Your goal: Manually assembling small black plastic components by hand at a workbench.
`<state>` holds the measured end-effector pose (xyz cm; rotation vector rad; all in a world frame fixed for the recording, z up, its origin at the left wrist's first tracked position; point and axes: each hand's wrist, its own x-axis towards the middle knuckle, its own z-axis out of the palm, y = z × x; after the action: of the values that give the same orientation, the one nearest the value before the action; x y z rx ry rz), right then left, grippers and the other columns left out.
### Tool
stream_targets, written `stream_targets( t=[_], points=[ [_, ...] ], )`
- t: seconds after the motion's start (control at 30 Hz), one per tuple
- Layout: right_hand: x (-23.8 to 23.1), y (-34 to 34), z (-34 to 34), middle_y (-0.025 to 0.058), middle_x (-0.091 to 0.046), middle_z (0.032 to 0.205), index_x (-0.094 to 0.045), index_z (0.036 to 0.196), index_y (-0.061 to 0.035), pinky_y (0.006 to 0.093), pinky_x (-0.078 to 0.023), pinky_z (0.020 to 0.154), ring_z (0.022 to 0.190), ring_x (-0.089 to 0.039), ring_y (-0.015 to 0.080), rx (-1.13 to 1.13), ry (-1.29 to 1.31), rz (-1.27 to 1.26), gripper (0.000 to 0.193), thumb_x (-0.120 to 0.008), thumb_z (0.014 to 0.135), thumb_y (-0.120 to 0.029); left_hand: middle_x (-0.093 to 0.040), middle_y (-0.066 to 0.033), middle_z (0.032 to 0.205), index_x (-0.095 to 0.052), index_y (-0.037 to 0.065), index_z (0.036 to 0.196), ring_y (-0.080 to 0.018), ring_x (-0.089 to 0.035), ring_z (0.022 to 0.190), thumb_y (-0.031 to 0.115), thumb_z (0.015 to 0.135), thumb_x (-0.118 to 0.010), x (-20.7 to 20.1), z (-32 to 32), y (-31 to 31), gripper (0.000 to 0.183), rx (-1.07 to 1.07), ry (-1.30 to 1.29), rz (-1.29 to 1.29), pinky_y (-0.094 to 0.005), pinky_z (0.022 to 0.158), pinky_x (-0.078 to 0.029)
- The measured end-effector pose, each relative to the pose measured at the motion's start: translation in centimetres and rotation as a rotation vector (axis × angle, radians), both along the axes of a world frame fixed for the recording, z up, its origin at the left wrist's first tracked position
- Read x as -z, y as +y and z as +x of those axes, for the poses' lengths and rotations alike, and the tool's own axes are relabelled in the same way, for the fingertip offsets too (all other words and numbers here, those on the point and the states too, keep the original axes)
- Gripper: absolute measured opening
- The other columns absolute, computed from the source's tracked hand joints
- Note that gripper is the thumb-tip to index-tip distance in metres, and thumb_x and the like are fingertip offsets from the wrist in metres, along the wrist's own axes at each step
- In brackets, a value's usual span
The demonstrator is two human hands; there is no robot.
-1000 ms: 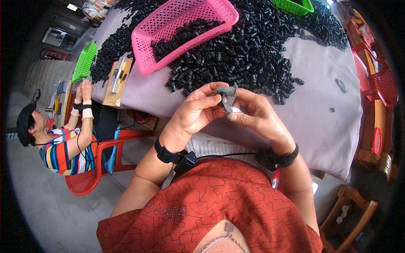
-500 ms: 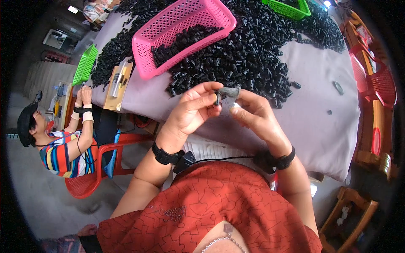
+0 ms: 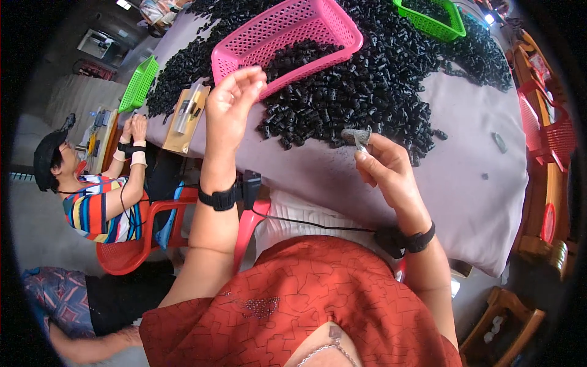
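My left hand is raised at the near left edge of the pink perforated basket. Its fingers are apart from the thumb, and I see nothing in them. Over the near table edge, my right hand pinches a small tool between thumb and fingers. The tool has a dark grey, rough-looking flat end and a pale, shiny part near the fingertips; its exact kind is unclear. Just beyond it spreads a large heap of small black cylindrical plastic parts. More black parts lie inside the basket, which stands tilted on the heap.
Green baskets stand far right and left. A cardboard piece holds a clear tube. A grey-green oval object rests on the cloth-covered table. At left, a person sits on a red chair; patterned shorts show lower left.
My left hand has moved away from the right, up and left to the basket, and the black part it held is gone from its fingers. The right hand keeps the tool.
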<state>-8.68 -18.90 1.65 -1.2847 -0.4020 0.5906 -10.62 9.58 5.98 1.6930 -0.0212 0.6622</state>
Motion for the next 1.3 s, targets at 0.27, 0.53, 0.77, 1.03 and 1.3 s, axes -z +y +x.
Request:
stream_targets(
  t=[0.27, 0.53, 0.77, 1.03, 1.3],
  points=[
    [-0.5, -0.2, 0.3, -0.0074, -0.052, 0.079, -0.060, 0.097, -0.0018, 0.0205, -0.037, 0.061, 0.071, -0.043, 0.0019, -0.037, -0.032, -0.093, 0.014, -0.060, 0.091, -0.014, -0.064, -0.0015, 0.075, -0.063, 0.000, 0.092, -0.0060, -0.057, 0.068, 0.010, 0.086, -0.068, 7.1, -3.7, 2.6, 0.012, -0.143, 0.451, 0.349, -0.0219, 0.062, -0.046],
    [0.0, 0.2, 0.2, -0.0069, -0.054, 0.082, -0.062, 0.103, -0.0009, 0.0202, -0.039, 0.062, 0.073, -0.045, 0.0015, -0.072, -0.018, 0.027, 0.017, -0.060, 0.092, -0.014, -0.055, -0.0016, 0.068, -0.058, 0.002, 0.097, -0.0090, -0.051, 0.057, 0.003, 0.079, -0.071, 7.3, -3.5, 1.6, 0.022, -0.168, 0.499, 0.500, -0.0257, 0.055, -0.044],
    [0.2, -0.2, 0.4, -0.0080, -0.052, 0.079, -0.062, 0.101, -0.0018, 0.0199, -0.037, 0.059, 0.070, -0.043, 0.0011, -0.073, -0.046, -0.041, 0.016, -0.060, 0.093, -0.015, -0.053, 0.0020, 0.079, -0.059, 0.001, 0.104, -0.0040, -0.049, 0.068, -0.008, 0.079, -0.066, 7.7, -4.0, 0.8, 0.027, -0.140, 0.489, 0.473, -0.0178, 0.061, -0.042],
    [0.7, 0.1, 0.4, -0.0078, -0.049, 0.073, -0.061, 0.094, -0.0043, 0.0195, -0.034, 0.054, 0.064, -0.042, 0.0012, -0.078, -0.035, -0.083, 0.013, -0.060, 0.093, -0.017, -0.055, -0.0024, 0.082, -0.065, 0.001, 0.097, -0.0082, -0.052, 0.065, -0.004, 0.078, -0.066, 6.0, -4.2, -1.8, 0.020, -0.065, 0.349, 0.438, -0.0222, 0.061, -0.046],
    [0.1, 0.5, 0.3, -0.0072, -0.049, 0.071, -0.061, 0.095, -0.0045, 0.0199, -0.034, 0.052, 0.061, -0.043, 0.0019, -0.068, -0.047, -0.105, 0.014, -0.060, 0.093, -0.018, -0.058, -0.0028, 0.087, -0.060, 0.001, 0.097, -0.0079, -0.057, 0.073, -0.004, 0.082, -0.063, 5.6, -5.0, -3.5, 0.015, 0.019, 0.381, 0.411, -0.0229, 0.064, -0.047]
  ],
)
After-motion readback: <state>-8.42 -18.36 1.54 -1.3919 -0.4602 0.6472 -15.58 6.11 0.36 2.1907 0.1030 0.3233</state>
